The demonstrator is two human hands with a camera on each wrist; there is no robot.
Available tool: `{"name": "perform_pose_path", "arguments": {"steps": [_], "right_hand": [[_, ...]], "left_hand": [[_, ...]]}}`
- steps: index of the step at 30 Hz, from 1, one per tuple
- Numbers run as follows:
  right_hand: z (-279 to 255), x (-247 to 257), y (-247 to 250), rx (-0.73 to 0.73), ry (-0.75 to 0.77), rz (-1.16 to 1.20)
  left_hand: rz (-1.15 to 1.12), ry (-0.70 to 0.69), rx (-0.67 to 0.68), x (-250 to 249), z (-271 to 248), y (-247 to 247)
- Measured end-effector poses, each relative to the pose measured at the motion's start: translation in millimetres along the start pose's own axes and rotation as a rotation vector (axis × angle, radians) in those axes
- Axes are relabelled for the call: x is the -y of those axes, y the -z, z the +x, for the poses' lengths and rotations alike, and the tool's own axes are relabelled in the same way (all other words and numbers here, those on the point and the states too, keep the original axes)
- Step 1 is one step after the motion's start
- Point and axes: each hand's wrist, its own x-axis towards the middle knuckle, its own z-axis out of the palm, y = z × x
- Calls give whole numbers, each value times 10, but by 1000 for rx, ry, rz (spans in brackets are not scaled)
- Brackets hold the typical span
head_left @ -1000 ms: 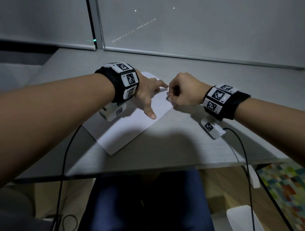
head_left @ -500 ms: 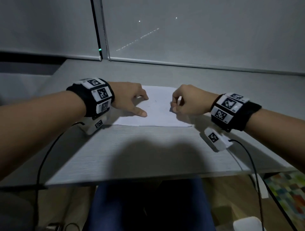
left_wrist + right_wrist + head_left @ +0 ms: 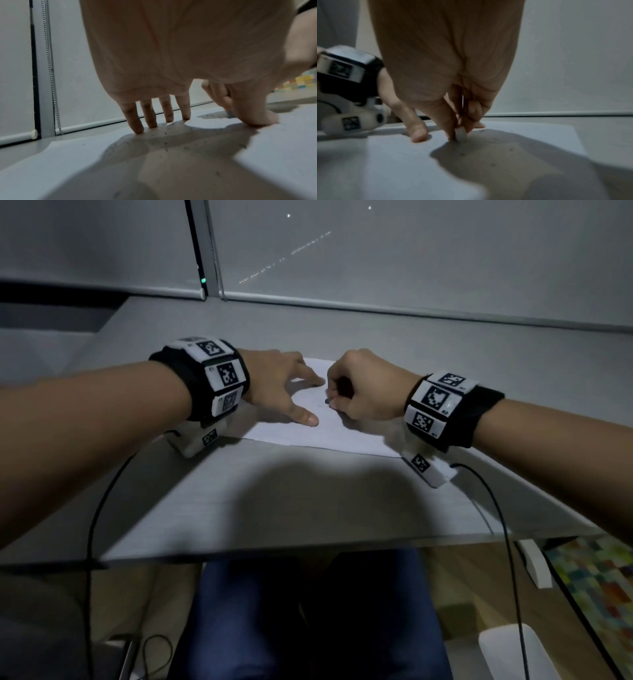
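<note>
**Eraser pinched against the sheet**

My right hand (image 3: pixel 368 386) is curled tight, thumb and fingertips (image 3: pixel 447 121) clamped together on a small pale eraser (image 3: pixel 460 133); its lower end touches the white paper (image 3: pixel 308 436) at the centre of the head view. My left hand (image 3: pixel 281 385) sits just left of it, spread and holding nothing; its straight fingers and thumb press down on the same sheet, the forefinger tip close to my right knuckles. Dark crumbs (image 3: pixel 165 143) lie scattered over the paper under and around both hands. The sheet lies flat on the grey table (image 3: pixel 308 501), toward its far side; lowered blinds (image 3: pixel 411 251) fill the upper frame, and a bead chain (image 3: pixel 51 67) hangs at the left of the left-wrist view. Black cables (image 3: pixel 96 508) drop over the table's near edge; a colourful mat (image 3: pixel 596 577) shows at lower right.
</note>
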Motion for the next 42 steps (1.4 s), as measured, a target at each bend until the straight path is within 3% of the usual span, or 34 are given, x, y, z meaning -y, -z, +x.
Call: {"name": "perform_pose_path", "arguments": {"steps": [4, 9, 15, 20, 25, 31, 35, 39, 42], "right_hand": [[-2, 99, 23, 104, 74, -16], [149, -31, 39, -17, -55, -40], [92, 188, -69, 44, 66, 3], [235, 20, -8, -33, -42, -13], [158, 272, -85, 40, 65, 11], [265, 52, 18, -27, -33, -36], [291, -101, 255, -64, -78, -12], [109, -267, 294, 112, -108, 16], [-94, -281, 277, 147, -96, 2]], "left_hand": [[-5, 39, 35, -50, -15, 40], [15, 71, 59, -104, -8, 79], [-6, 64, 52, -89, -3, 66], [5, 79, 61, -121, 4, 80], [-22, 66, 41, -92, 13, 76], [36, 74, 66, -99, -2, 83], [125, 14, 56, -58, -68, 134], [-91, -129, 88, 51, -145, 163], [-146, -176, 74, 152, -163, 178]]}}
